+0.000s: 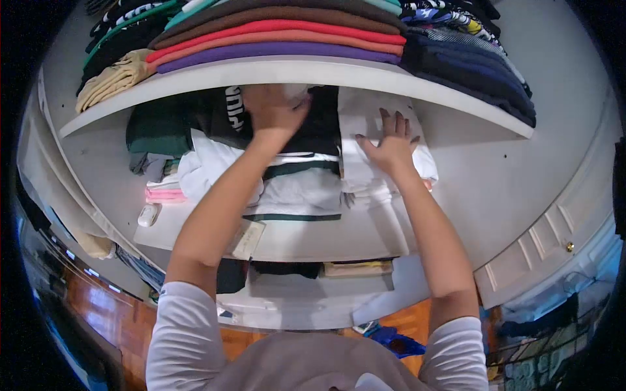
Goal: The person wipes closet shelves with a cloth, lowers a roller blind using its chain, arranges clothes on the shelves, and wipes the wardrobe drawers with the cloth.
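My right hand (pixel 393 144) lies with fingers spread on a stack of folded white clothes (pixel 358 124) on the middle shelf. Close under the upper shelf's edge, my left hand (pixel 274 111) is over a black folded garment (pixel 323 127) with white lettering. Its fingers look curled around something whitish, partly hidden, that I cannot make out. Below that garment lies a grey-white folded garment (pixel 303 192) with dark green edging. A loose white cloth (pixel 212 166) bulges out beside my left forearm, and a dark green folded garment (pixel 156 133) sits farther left.
The upper shelf (pixel 280 70) overhangs both hands and bears stacked clothes, including a purple one (pixel 280 52). A small white object (pixel 149 215) and a pale card or box (pixel 248 240) rest near the middle shelf's front. A lower shelf (pixel 287 306) holds more folded items.
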Demonstrator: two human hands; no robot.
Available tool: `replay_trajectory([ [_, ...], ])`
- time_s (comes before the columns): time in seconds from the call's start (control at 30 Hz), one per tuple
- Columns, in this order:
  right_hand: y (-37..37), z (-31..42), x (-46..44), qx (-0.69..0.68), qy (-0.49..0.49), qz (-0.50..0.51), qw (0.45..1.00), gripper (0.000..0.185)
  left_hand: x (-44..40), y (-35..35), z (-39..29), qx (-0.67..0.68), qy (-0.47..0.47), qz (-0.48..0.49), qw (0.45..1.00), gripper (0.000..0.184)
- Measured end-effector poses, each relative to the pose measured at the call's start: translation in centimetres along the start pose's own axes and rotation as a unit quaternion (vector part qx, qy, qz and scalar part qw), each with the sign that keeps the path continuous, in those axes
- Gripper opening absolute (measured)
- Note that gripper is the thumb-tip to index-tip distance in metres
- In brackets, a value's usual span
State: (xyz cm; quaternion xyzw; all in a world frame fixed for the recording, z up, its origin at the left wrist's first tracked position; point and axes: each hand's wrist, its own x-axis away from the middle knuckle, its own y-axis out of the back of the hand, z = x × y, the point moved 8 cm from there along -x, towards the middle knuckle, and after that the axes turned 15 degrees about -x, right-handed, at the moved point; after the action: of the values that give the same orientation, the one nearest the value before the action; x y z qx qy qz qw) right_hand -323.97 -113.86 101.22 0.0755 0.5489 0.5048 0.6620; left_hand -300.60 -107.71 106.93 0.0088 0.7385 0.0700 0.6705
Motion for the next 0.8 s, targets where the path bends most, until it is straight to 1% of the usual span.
replay_trajectory([
  [0.03, 0.1, 0.6, -0.2, -0.018, 0.011, -0.016, 1.000, 0.083, -0.4, -0.6, 2.2, -0.016, 0.010, 0.008, 1.000, 0.078],
  [0.1, -0.5, 2.1, -0.5, -0.062, 0.051, -0.047, 0.996, 0.089, -1.1, -2.4, 4.7, -0.036, -0.003, 0.076, 0.996, 0.079],
  [0.13, -1.0, 3.1, -0.4, -0.081, 0.059, -0.032, 0.994, 0.089, -1.3, -3.2, 5.3, -0.047, -0.010, 0.112, 0.993, 0.079],
  [0.17, -1.4, 4.4, -0.3, -0.102, 0.067, -0.016, 0.992, 0.089, -1.4, -3.4, 5.7, -0.041, 0.017, 0.142, 0.989, 0.073],
  [0.27, -2.0, 6.1, 0.0, -0.151, 0.072, 0.011, 0.986, 0.089, -2.2, -3.8, 5.5, -0.015, -0.020, 0.144, 0.989, 0.064],
  [0.3, -2.0, 6.3, 0.0, -0.167, 0.074, 0.012, 0.983, 0.089, -1.9, -4.3, 5.3, -0.012, -0.020, 0.172, 0.985, 0.059],
  [0.33, -2.3, 6.7, 0.1, -0.184, 0.079, 0.017, 0.980, 0.088, -1.7, -4.9, 5.0, 0.019, -0.002, 0.209, 0.978, 0.059],
  [0.37, -2.1, 6.7, -0.1, -0.231, 0.110, 0.000, 0.967, 0.087, -1.7, -5.9, 4.9, 0.048, 0.021, 0.245, 0.968, 0.059],
  [0.4, -2.1, 6.5, -0.2, -0.259, 0.115, -0.007, 0.959, 0.087, -1.6, -6.7, 5.0, 0.075, 0.045, 0.277, 0.957, 0.060],
  [0.47, -2.1, 5.8, -0.7, -0.292, 0.110, -0.028, 0.950, 0.088, -1.6, -6.9, 3.6, -0.031, 0.001, 0.226, 0.974, 0.065],
  [0.5, -2.0, 5.6, -0.6, -0.273, 0.112, -0.039, 0.955, 0.086, -1.8, -7.0, 3.8, -0.061, -0.024, 0.221, 0.973, 0.067],
  [0.57, -2.2, 5.1, -0.1, -0.230, 0.121, -0.019, 0.965, 0.084, -2.9, -7.0, 4.3, -0.116, -0.078, 0.213, 0.967, 0.070],
  [0.6, -2.4, 4.9, 0.3, -0.208, 0.125, -0.007, 0.970, 0.083, -3.2, -7.9, 6.0, -0.162, -0.098, 0.261, 0.946, 0.083],
  [0.67, -1.6, 5.4, 1.4, -0.202, 0.133, -0.005, 0.970, 0.079, -4.4, -5.9, 8.2, -0.159, -0.056, 0.337, 0.926, 0.084],
  [0.7, -1.4, 5.5, 1.8, -0.203, 0.136, -0.008, 0.970, 0.077, -4.5, -7.6, 9.7, -0.100, -0.069, 0.318, 0.940, 0.085],
  [0.73, -0.9, 5.8, 2.0, -0.204, 0.139, -0.013, 0.969, 0.076, -4.1, -7.9, 10.0, -0.081, -0.081, 0.335, 0.935, 0.086],
  [0.8, 0.2, 7.8, 2.5, -0.221, 0.183, -0.027, 0.958, 0.073, -3.6, -8.8, 10.2, -0.042, -0.104, 0.365, 0.924, 0.088],
])
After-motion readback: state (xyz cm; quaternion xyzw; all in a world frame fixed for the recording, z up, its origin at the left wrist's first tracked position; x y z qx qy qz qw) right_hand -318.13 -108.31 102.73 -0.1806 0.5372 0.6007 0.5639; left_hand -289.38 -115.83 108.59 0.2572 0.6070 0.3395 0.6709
